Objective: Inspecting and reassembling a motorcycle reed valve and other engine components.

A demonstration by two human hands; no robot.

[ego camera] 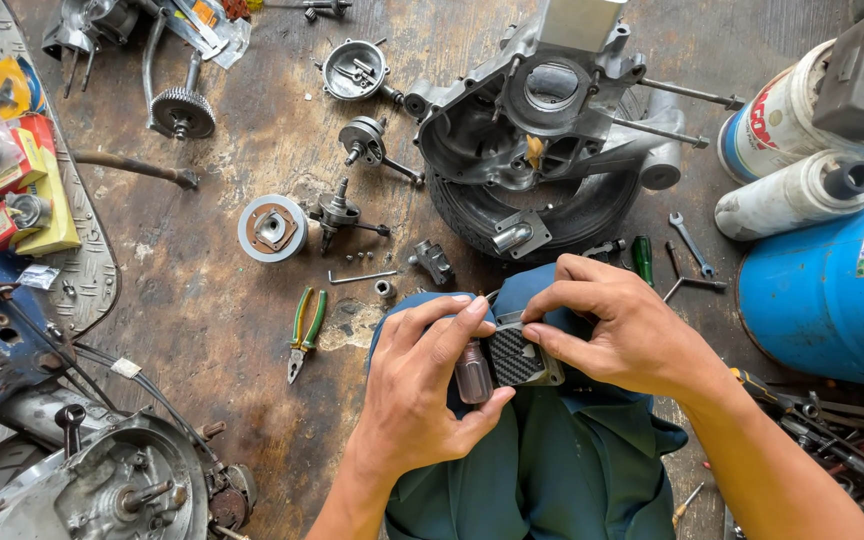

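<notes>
My left hand (422, 385) grips a small brownish bottle (473, 372) upright between thumb and fingers, over my lap in blue-green trousers (552, 460). My right hand (617, 330) pinches a small grey metal part with a dark mesh face (520, 357), held right beside the bottle. Both hands meet at the part, near the frame's centre. Just beyond them an engine crankcase (542, 110) rests on a black tyre (552, 215).
On the stained floor lie green-handled pliers (304, 330), a hex key (360, 277), a crankshaft (372, 145), a round cover (272, 228) and a gear (182, 110). A blue drum (832, 300) and white canisters (797, 195) stand at right. Another engine (122, 485) sits lower left, boxes (27, 180) at left.
</notes>
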